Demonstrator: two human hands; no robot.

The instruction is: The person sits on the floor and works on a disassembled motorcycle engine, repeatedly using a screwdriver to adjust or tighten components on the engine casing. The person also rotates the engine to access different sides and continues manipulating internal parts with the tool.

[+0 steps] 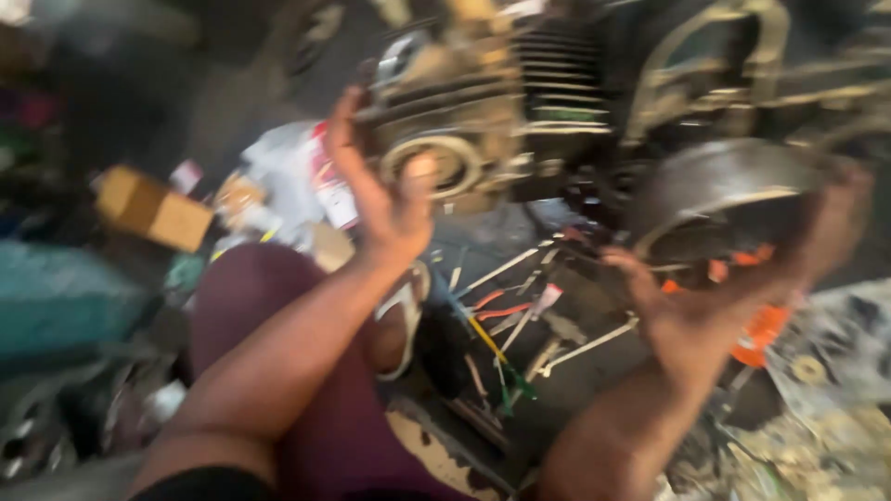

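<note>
A maroon-clad knee (278, 371) is lying nearest the lens, with both bare forearms being raised above it. The left hand (385, 199) is being held open, fingers spread, its fingertips just touching the round cover of a grimy grey-and-tan metal motorcycle engine (483, 111). A dark, dished metal cover (733, 190) is being gripped at its far rim by the right hand (733, 297); it is being held just right of the engine. Loose hand tools (506, 320) are lying scattered on the ground between the arms.
</note>
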